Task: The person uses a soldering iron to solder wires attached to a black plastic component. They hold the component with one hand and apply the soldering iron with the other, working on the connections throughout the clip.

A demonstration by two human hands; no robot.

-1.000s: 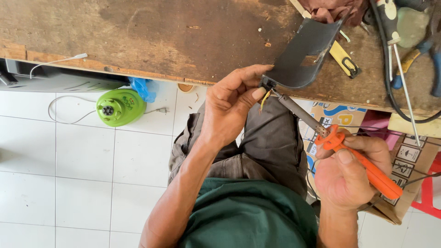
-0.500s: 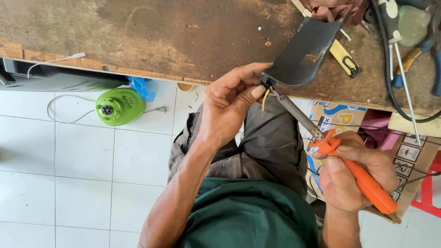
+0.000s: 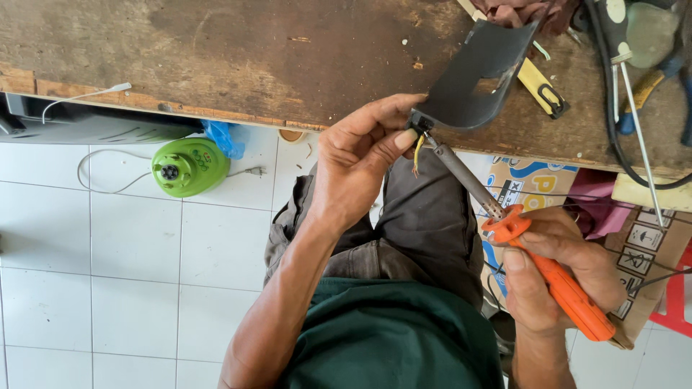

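Head view: my left hand [image 3: 353, 169] pinches the black part [image 3: 472, 75] at the bench [image 3: 216, 57] edge; my right hand [image 3: 559, 270] grips the soldering iron [image 3: 530, 248], tip at its wires [image 3: 417, 153]. I judge soldering is underway; next calls for steady contact.

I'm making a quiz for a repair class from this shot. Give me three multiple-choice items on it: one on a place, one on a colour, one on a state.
1. Where is the green round appliance?
A on the tiled floor
B on the workbench
C on the lap

2. What colour is the soldering iron handle?
A blue
B orange
C black

3. What is the left hand doing?
A resting open
B pinching the dark curved part
C holding a hammer

Answers: 1 A, it sits on white tiles below the workbench. 2 B, the right hand grips an orange handle. 3 B, fingers clamp the part's end.
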